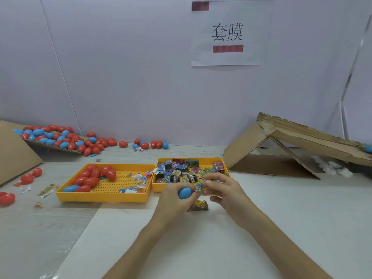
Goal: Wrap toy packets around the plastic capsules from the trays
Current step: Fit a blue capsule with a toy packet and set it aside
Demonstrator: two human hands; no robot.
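Holding a smooth, blue, egg-shaped capsule (184, 193) at centre frame, our left hand (171, 202) curls its fingers round it. Our right hand (227, 192) pinches a crinkled printed packet (199, 187) against the capsule's right end. Both hands hover just in front of the near rim of the right yellow tray (157, 188), which is heaped with small boxy packets. Just beside it on the left, a second yellow tray (100, 198) (perforated floor, low walls) holds glossy red capsules and one blue. A loose packet (201, 205) lies on the white table (201, 248) beneath our hands. Room to move lies toward the lower frame, where the table spreads wide. A corrugated cardboard ramp (247, 146) closes off the right side.
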